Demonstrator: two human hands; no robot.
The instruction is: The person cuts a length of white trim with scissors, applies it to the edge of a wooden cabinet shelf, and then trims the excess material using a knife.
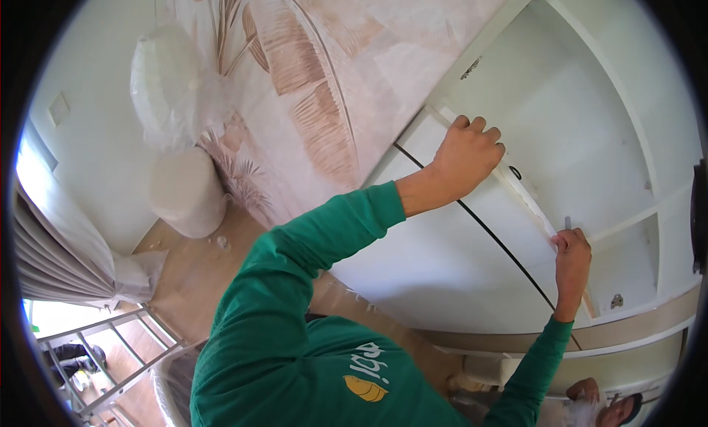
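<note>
The white cabinet (636,132) stands open at 2 to 3 o'clock; its large compartment (568,110) is bare but for a small metal fitting (470,67) at its inner edge, and a smaller compartment (627,265) toward 4 o'clock contains another fitting (617,301). The white panel (500,212) lies across the front of the cabinet, right of centre, beside a dark line. At 2 o'clock the left hand (469,154) is curled closed over its edge; at 3 o'clock the right hand (573,261) pinches the same edge. A grey piece above the right hand is too small to identify. The wall at 12 o'clock bears a leaf mural (310,80). A plastic-wrapped bundle (166,88) sits at 10 o'clock, a pale stool (188,191) at 9, on the wood-toned floor (199,261). A curtain (63,254) hangs toward 8 o'clock, above a metal rail frame (110,391); another person (611,414) is at 4.
</note>
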